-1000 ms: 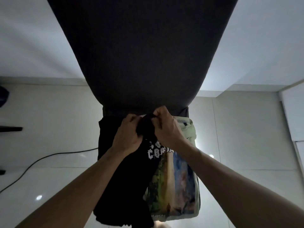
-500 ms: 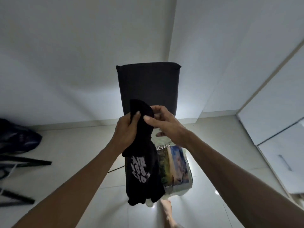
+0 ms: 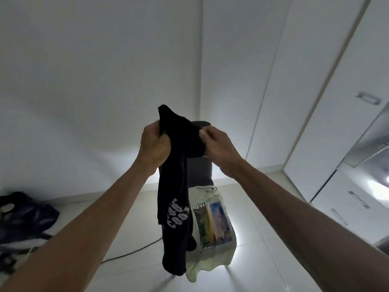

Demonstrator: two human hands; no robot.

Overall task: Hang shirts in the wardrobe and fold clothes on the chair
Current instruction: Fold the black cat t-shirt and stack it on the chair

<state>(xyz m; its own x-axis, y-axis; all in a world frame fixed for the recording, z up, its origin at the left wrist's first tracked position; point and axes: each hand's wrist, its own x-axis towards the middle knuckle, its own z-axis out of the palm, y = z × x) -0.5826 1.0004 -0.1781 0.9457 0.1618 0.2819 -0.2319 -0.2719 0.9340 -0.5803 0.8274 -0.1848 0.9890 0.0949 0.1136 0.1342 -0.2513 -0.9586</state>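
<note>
A black shirt (image 3: 175,199) with white lettering hangs bunched in the air in front of me. My left hand (image 3: 153,144) grips its top on the left and my right hand (image 3: 216,144) pinches it on the right. Behind and below stands a dark-backed chair (image 3: 200,171). A pale green shirt (image 3: 210,230) with a colourful "NEVADA" print lies spread over the chair's seat. The chair seat itself is hidden under the green shirt.
White wardrobe doors (image 3: 328,114) with metal handles fill the right side. A dark bag (image 3: 23,218) lies on the floor at the far left. A black cable (image 3: 134,251) runs across the pale tiled floor.
Both hands have lifted the black shirt up off the chair and I have backed away from it. My right hand has gone from loosely touching the cloth to pinching it.
</note>
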